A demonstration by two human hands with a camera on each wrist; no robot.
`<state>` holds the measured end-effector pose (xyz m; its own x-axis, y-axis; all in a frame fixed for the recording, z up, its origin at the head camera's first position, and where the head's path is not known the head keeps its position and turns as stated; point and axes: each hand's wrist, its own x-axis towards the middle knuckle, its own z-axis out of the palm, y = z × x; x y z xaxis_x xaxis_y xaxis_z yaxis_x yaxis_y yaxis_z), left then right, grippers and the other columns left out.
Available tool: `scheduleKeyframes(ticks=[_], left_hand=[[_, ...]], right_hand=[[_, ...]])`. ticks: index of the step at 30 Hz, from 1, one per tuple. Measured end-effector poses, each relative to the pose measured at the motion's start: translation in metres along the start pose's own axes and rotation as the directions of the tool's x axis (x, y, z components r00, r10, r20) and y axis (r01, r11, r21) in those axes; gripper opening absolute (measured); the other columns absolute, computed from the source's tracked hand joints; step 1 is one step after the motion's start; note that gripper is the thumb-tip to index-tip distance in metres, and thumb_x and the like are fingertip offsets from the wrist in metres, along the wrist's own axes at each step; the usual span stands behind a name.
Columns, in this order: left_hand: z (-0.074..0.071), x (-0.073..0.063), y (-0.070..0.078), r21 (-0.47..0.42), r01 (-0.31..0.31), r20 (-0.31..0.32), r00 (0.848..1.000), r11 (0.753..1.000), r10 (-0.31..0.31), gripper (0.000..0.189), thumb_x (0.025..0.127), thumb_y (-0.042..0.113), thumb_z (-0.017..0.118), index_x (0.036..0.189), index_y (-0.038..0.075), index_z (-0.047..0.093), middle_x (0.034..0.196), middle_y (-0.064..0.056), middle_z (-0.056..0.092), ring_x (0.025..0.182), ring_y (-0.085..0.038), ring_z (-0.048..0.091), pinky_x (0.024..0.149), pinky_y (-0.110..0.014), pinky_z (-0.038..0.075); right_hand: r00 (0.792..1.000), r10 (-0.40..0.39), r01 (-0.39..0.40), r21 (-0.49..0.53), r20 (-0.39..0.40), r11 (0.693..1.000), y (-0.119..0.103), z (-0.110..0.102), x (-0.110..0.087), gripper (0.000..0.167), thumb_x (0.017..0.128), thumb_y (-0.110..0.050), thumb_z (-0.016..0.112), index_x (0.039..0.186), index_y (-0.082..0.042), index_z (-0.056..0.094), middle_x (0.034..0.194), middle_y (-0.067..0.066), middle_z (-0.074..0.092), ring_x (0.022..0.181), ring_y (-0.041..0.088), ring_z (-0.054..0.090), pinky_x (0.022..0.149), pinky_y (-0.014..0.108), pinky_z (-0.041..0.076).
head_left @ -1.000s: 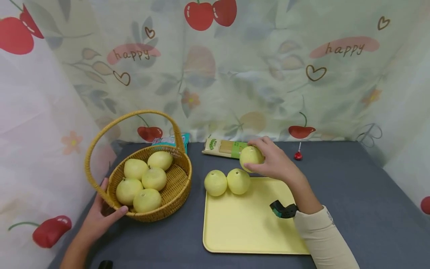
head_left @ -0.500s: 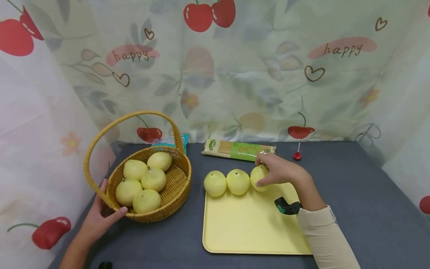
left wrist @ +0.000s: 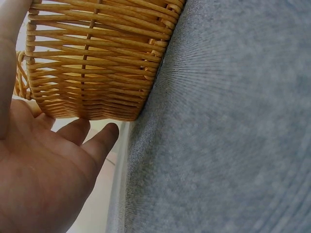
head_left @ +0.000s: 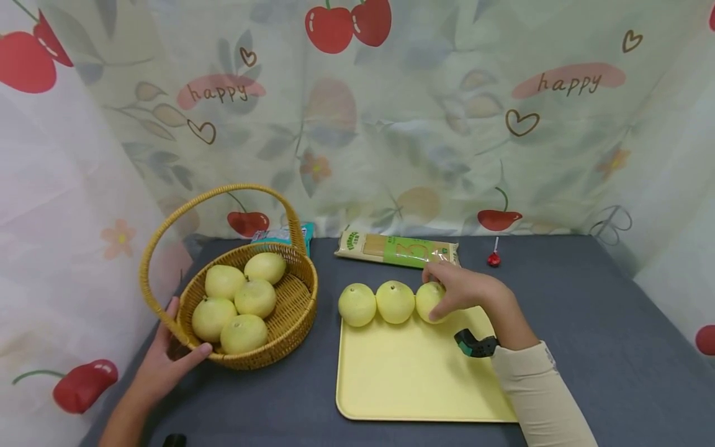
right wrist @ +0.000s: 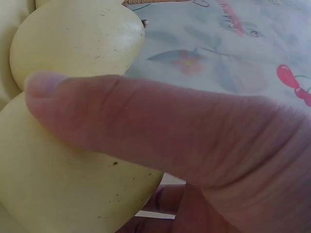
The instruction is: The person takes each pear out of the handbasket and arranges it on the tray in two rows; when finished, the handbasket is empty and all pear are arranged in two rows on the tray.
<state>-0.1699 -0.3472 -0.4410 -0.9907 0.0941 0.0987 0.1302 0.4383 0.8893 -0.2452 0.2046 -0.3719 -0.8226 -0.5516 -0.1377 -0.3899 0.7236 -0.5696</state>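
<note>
My right hand [head_left: 466,288] holds a pale yellow pear [head_left: 429,300] at the far edge of a yellow tray [head_left: 413,379]. In the right wrist view the thumb [right wrist: 121,111] lies across this pear, with fingers partly hidden behind it. Two more pears, a middle one [head_left: 395,302] and a left one [head_left: 357,305], stand beside it in a row. A wicker basket [head_left: 285,347] with a tall handle contains several pears [head_left: 244,334]. My left hand [head_left: 162,363] touches its near left side, thumb tip at the rim; the left wrist view shows the palm apart from the wickerwork.
Behind the tray lies a packet of noodles [head_left: 396,249] with a green label. A blue packet [head_left: 307,234] is partly hidden behind the basket. At the back right is a red lollipop [head_left: 494,259]. Printed curtains [head_left: 368,155] enclose the grey-covered table [head_left: 581,347].
My right hand has lowered the pear rightward and down, into line beside the other two on the tray. Its fingers have shifted slightly on the pear since. The left hand and basket stay put.
</note>
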Motion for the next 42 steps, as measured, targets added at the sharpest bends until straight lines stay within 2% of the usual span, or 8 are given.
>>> scheduleKeyframes(ticks=[3, 6, 13, 20, 31, 33, 38, 42], left_hand=[[0.000, 0.000, 0.000, -0.008, 0.003, 0.004, 1.000, 1.000, -0.003, 0.101, 0.099, 0.012, 0.064, 0.160, 0.027, -0.016, 0.163, -0.026, -0.001, 0.132, -0.047, 0.031, 0.084, -0.007, 0.040], [0.001, 0.001, 0.000, -0.014, 0.002, 0.006, 1.000, 1.000, -0.002, 0.101, 0.099, 0.012, 0.064, 0.160, 0.027, -0.016, 0.163, -0.026, -0.002, 0.133, -0.048, 0.030, 0.083, -0.008, 0.040], [0.000, -0.001, -0.001, -0.003, -0.011, 0.000, 1.000, 1.000, 0.011, 0.101, 0.099, 0.011, 0.064, 0.160, 0.028, -0.015, 0.162, -0.028, 0.000, 0.119, 0.001, 0.037, 0.083, -0.008, 0.041], [-0.002, -0.001, -0.002, -0.005, 0.006, 0.007, 1.000, 1.000, -0.006, 0.101, 0.099, 0.012, 0.064, 0.160, 0.028, -0.017, 0.163, -0.025, -0.004, 0.132, -0.047, 0.030, 0.083, -0.007, 0.040], [0.000, -0.002, -0.003, 0.004, -0.002, 0.002, 1.000, 1.000, 0.002, 0.101, 0.099, 0.011, 0.063, 0.160, 0.028, -0.015, 0.163, -0.026, -0.002, 0.125, -0.009, 0.038, 0.083, -0.009, 0.041], [0.000, -0.002, -0.002, 0.009, 0.000, -0.003, 1.000, 1.000, 0.000, 0.101, 0.099, 0.012, 0.064, 0.160, 0.028, -0.015, 0.163, -0.026, -0.002, 0.125, -0.012, 0.039, 0.083, -0.008, 0.040], [-0.001, -0.001, 0.001, 0.011, 0.011, 0.002, 1.000, 1.000, -0.011, 0.102, 0.099, 0.014, 0.064, 0.159, 0.028, -0.017, 0.163, -0.025, -0.004, 0.132, -0.048, 0.031, 0.082, -0.006, 0.039], [0.001, 0.000, -0.001, 0.015, 0.007, 0.001, 1.000, 1.000, -0.007, 0.102, 0.099, 0.013, 0.064, 0.159, 0.029, -0.016, 0.163, -0.026, -0.002, 0.130, -0.048, 0.032, 0.082, -0.007, 0.039]], right_hand=[[1.000, 0.024, -0.024, -0.009, 0.018, 1.000, -0.001, 0.000, -0.001, 0.053, 0.075, -0.020, 0.089, 0.114, -0.005, 0.057, 0.110, 0.009, 0.052, 0.108, 0.032, 0.047, 0.089, 0.047, 0.042], [0.999, 0.043, -0.043, -0.011, 0.024, 0.999, -0.002, -0.002, -0.001, 0.054, 0.077, -0.022, 0.087, 0.119, -0.003, 0.057, 0.117, 0.012, 0.054, 0.122, 0.038, 0.045, 0.096, 0.053, 0.040], [0.999, -0.038, 0.037, -0.016, -0.035, 0.999, -0.012, -0.005, -0.001, 0.054, 0.088, -0.027, 0.079, 0.128, 0.003, 0.058, 0.126, 0.017, 0.057, 0.117, 0.039, 0.054, 0.095, 0.052, 0.045], [0.988, -0.126, 0.121, -0.061, -0.086, 0.991, -0.036, -0.002, 0.009, 0.048, 0.096, -0.031, 0.069, 0.131, 0.001, 0.060, 0.129, 0.014, 0.060, 0.120, 0.035, 0.055, 0.098, 0.051, 0.044], [0.918, -0.339, 0.329, -0.084, -0.207, 0.941, -0.084, 0.016, 0.057, 0.030, 0.098, -0.023, 0.067, 0.123, -0.006, 0.065, 0.121, 0.008, 0.064, 0.108, 0.024, 0.061, 0.093, 0.041, 0.049], [0.916, -0.344, 0.338, -0.065, -0.204, 0.939, -0.097, 0.016, 0.070, 0.031, 0.099, -0.023, 0.067, 0.124, -0.006, 0.064, 0.123, 0.008, 0.063, 0.110, 0.024, 0.060, 0.094, 0.039, 0.048], [0.915, -0.368, 0.371, -0.013, -0.166, 0.929, -0.132, 0.021, 0.102, 0.036, 0.099, -0.024, 0.066, 0.130, -0.005, 0.061, 0.128, 0.009, 0.061, 0.111, 0.023, 0.059, 0.095, 0.039, 0.048], [0.917, -0.388, 0.393, 0.046, -0.092, 0.919, -0.155, 0.039, 0.131, 0.044, 0.101, -0.023, 0.063, 0.139, -0.004, 0.053, 0.137, 0.012, 0.055, 0.111, 0.024, 0.058, 0.094, 0.034, 0.047]])
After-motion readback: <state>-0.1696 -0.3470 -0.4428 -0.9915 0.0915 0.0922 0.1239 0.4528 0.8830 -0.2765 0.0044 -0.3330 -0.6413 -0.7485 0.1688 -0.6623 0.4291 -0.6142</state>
